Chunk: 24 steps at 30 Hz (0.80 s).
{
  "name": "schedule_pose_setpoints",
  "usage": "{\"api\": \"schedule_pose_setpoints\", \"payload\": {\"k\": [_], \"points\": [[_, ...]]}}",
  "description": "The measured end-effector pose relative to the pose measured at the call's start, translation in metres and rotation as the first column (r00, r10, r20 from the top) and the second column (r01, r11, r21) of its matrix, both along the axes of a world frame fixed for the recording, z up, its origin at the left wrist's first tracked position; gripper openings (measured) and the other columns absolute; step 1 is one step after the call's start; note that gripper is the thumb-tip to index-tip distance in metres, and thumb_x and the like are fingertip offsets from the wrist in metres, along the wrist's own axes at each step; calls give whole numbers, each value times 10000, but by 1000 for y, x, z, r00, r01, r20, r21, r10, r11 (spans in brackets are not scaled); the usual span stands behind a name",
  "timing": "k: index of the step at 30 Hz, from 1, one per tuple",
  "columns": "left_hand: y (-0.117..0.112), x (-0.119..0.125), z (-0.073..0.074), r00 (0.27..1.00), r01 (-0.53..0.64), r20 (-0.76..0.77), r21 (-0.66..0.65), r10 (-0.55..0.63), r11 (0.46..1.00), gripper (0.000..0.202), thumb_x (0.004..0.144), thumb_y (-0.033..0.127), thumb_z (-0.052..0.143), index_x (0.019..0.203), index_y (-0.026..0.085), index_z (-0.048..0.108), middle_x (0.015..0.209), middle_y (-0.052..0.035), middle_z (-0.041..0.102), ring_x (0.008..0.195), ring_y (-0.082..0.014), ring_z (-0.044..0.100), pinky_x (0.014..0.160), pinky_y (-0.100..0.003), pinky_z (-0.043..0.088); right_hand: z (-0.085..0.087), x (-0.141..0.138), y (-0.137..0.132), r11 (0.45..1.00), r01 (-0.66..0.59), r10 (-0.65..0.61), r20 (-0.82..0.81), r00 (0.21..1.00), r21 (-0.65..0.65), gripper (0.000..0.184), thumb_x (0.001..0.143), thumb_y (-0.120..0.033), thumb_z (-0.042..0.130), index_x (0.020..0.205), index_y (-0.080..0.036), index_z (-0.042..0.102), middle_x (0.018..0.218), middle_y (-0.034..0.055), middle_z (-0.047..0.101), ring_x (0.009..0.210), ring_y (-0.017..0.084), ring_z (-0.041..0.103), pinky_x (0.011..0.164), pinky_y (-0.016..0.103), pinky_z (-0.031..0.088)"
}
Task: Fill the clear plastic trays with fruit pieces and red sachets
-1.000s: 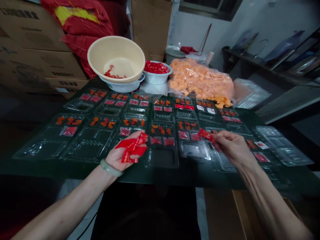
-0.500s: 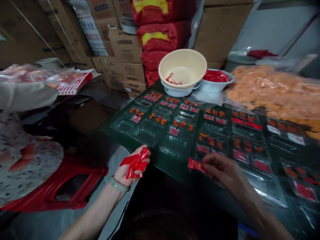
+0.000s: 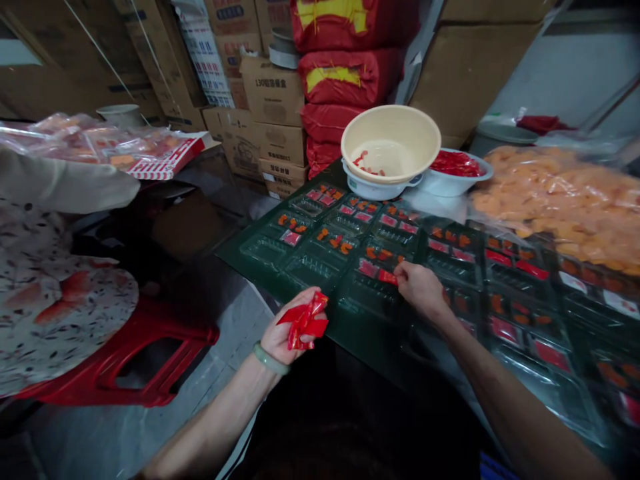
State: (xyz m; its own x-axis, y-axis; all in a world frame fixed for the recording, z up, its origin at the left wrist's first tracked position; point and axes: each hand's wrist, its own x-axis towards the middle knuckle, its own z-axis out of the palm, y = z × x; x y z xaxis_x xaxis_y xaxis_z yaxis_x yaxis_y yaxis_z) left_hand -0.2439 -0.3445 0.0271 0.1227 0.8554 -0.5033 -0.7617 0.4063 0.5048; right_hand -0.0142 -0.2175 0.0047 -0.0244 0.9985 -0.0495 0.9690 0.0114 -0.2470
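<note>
My left hand (image 3: 287,335), with a green bangle on the wrist, is closed round a bunch of red sachets (image 3: 305,321) just off the table's near-left edge. My right hand (image 3: 421,289) reaches over the clear plastic trays (image 3: 305,267) and pinches one red sachet (image 3: 388,276) down at a tray compartment. Many compartments hold red sachets and small orange pieces. A cream bowl (image 3: 400,130) with a few red bits stands on a white basin at the back, beside a white bowl of red sachets (image 3: 455,167).
A big clear bag of orange pieces (image 3: 565,200) lies at the back right. Cardboard boxes (image 3: 273,100) and red sacks (image 3: 345,73) are stacked behind. At left a person in a patterned garment (image 3: 55,293) sits by a red plastic stool (image 3: 125,367).
The view has swung left, bringing the seated person and stool in. My right hand moved forward and left, carrying its sachet down to a tray compartment. My left hand kept its bunch.
</note>
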Motion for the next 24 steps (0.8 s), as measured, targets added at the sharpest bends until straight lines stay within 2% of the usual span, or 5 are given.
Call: {"api": "schedule_pose_setpoints", "payload": {"k": [7, 11, 14, 18, 24], "points": [[15, 1, -5, 1000, -4, -13, 31, 4, 1000, 191, 776, 102, 527, 962, 141, 543, 731, -65, 565, 440, -80, 440, 283, -124, 247, 9, -1, -6, 999, -5, 11, 140, 990, -46, 232, 800, -190, 415, 897, -225, 623, 880, 79, 639, 772, 218, 604, 553, 270, 346], [13, -5, -6, 999, -27, -28, 22, 27, 999, 226, 775, 83, 528, 995, 136, 540, 730, -64, 570, 428, -76, 449, 279, -126, 270, 16, -11, -17, 998, -30, 20, 174, 985, 55, 264, 838, -195, 371, 966, -184, 602, 993, 127, 570, 808, 232, 599, 567, 281, 385], [8, -6, 0, 996, -52, -77, -16, 50, 999, 268, 777, 23, 472, 1018, 125, 531, 761, -81, 589, 429, -84, 485, 271, -124, 284, 24, -30, -23, 990, -94, 83, 108, 991, 101, 315, 890, -267, 308, 1036, -182, 574, 1040, 125, 560, 843, 235, 594, 602, 301, 411], [3, -7, 6, 980, -88, -184, -59, 76, 994, 418, 728, -68, 399, 1079, 131, 510, 836, -119, 635, 541, -168, 616, 270, -136, 339, 24, -55, -10, 991, -135, 135, 8, 991, -8, 297, 860, -383, 432, 988, -185, 613, 1051, 111, 606, 906, 235, 589, 706, 305, 428], [1, -20, -3, 965, -40, -261, -74, 20, 996, 673, 665, -88, 420, 1239, 261, 457, 888, -74, 682, 614, -228, 673, 365, -250, 517, 20, -62, 16, 986, -62, 6, -340, 940, -154, 84, 703, -146, 611, 624, -117, 614, 968, 119, 670, 1031, 284, 557, 838, 371, 396]]}}
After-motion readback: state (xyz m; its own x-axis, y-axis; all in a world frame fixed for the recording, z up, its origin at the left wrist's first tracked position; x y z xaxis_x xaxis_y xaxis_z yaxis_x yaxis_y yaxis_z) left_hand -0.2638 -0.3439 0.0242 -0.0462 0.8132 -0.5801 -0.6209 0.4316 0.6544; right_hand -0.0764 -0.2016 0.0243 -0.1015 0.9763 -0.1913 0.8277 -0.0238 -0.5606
